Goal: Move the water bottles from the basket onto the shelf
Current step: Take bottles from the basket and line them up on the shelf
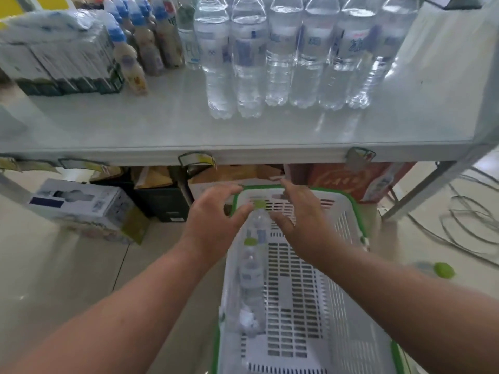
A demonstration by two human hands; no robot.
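Observation:
A white basket with a green rim [348,209] stands on the floor below the shelf [162,125]. Along its left side lie two clear water bottles with green caps: one at the far end [259,221] and one nearer me [251,268]. My left hand [213,220] and my right hand [299,220] hover on either side of the far bottle, fingers spread, fingertips close to its neck. Neither hand is closed around it. Several clear water bottles [280,58] stand in rows at the back right of the shelf.
Blue-capped drink bottles [135,49] and dark cartons [67,63] fill the shelf's left. Cardboard boxes [86,203] sit under the shelf. Cables [469,225] lie on the floor to the right, beside the shelf leg [421,190]. A green-capped thing [444,269] lies on the floor.

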